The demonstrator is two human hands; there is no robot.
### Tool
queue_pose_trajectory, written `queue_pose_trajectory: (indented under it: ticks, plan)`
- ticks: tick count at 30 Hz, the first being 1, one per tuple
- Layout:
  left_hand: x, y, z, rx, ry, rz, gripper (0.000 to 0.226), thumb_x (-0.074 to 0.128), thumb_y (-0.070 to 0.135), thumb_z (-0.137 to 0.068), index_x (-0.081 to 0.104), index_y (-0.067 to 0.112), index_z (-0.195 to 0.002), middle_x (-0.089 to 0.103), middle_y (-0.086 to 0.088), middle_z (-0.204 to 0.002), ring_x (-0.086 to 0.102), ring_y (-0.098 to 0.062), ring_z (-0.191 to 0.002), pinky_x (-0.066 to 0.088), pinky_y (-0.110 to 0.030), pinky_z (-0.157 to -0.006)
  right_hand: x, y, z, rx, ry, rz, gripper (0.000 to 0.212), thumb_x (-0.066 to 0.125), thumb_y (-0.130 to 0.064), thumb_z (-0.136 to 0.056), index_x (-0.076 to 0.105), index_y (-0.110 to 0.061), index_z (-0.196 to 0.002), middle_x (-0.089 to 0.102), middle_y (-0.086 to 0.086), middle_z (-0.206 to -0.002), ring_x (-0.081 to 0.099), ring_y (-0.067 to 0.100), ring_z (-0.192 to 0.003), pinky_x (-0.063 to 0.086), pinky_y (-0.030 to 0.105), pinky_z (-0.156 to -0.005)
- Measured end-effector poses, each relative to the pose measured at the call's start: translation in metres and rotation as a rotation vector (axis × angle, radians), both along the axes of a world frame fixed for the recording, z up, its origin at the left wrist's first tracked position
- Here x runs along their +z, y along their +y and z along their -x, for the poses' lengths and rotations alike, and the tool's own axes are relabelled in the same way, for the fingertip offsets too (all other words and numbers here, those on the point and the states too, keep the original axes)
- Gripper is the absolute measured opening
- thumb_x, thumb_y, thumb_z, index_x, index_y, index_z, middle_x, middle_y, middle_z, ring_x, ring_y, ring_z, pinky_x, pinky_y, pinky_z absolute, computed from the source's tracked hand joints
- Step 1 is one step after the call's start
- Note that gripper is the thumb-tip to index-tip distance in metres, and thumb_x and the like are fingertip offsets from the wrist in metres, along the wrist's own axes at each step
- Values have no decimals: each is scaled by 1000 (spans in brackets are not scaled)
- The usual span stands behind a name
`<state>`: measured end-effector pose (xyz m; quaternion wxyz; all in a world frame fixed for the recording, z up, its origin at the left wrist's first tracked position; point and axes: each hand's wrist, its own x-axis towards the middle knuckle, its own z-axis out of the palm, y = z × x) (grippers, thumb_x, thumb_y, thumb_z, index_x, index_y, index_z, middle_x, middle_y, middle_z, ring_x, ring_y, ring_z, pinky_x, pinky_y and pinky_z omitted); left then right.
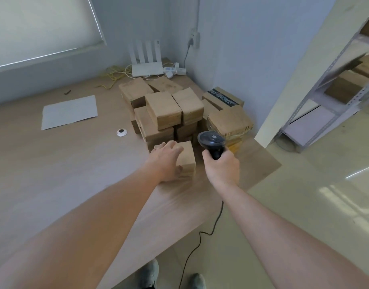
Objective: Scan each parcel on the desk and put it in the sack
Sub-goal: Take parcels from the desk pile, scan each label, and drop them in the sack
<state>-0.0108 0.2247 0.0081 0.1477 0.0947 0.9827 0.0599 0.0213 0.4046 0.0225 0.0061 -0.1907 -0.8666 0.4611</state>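
Observation:
A small brown cardboard parcel (187, 159) stands on the wooden desk (75, 163) in front of a pile of several more parcels (179, 109). My left hand (165, 163) grips this front parcel, fingers over its top and thumb on its near side. My right hand (221, 165) holds a black handheld barcode scanner (212, 142) just right of the parcel, head pointing at the pile. The scanner's black cable (200, 236) hangs down past the desk edge. No sack is in view.
A grey sheet of paper (70, 111) and a white round cable grommet (121, 132) lie left of the pile. A white router (147, 65), a power strip and yellow cables sit at the back corner. A metal shelf rack (335, 84) stands on the right.

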Motion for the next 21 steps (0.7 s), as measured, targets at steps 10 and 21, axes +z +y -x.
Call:
queue_pose_trajectory:
  ticks: [10, 21]
  plan:
    - [-46, -31, 48, -79, -125, 36, 91, 75, 38, -91, 17, 48, -160, 13, -4, -171, 10, -32, -158, 12, -49, -127, -31, -19, 26, -72, -112, -44, 26, 70, -50, -93, 68, -25, -101, 69, -5, -90, 68, 22, -87, 54, 35, -77]
    - [-38, -43, 22, 64, -238, -51, 97, 76, 69, -70, 23, 62, -151, 28, -2, -121, 48, -25, -105, 54, -42, -91, -20, -34, 28, -4, -89, -18, 24, 71, -47, -95, 68, -25, -104, 68, -6, -93, 66, 18, -88, 55, 35, -81]
